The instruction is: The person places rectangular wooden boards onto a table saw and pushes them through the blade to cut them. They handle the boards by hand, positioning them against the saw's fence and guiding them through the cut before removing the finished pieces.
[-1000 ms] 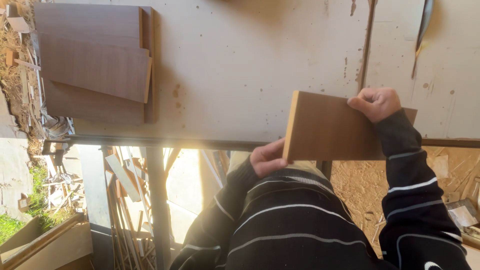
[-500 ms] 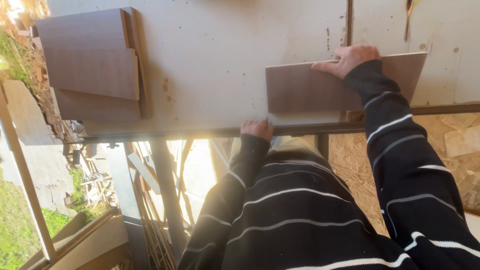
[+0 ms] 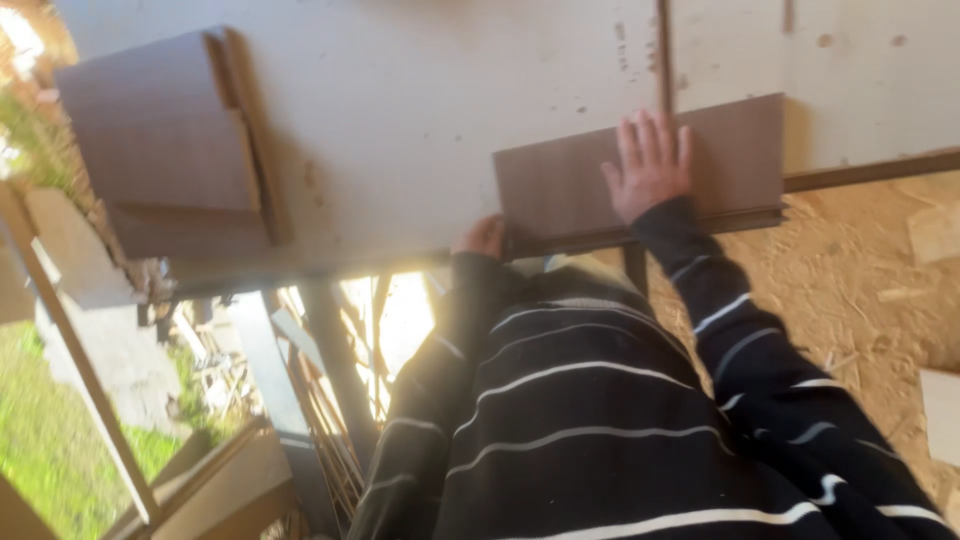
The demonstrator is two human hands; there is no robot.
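One brown board [image 3: 560,185], flat and rectangular with a darker lipped near edge, lies at the near edge of my pale, scuffed workbench [image 3: 420,110]. My right hand [image 3: 650,170] presses flat on it, fingers spread wide. My left hand [image 3: 483,238] curls around its near left corner.

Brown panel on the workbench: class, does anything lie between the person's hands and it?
Nothing visible does. The right hand lies flat on the brown panel, and the left hand touches its near left corner at the workbench edge.
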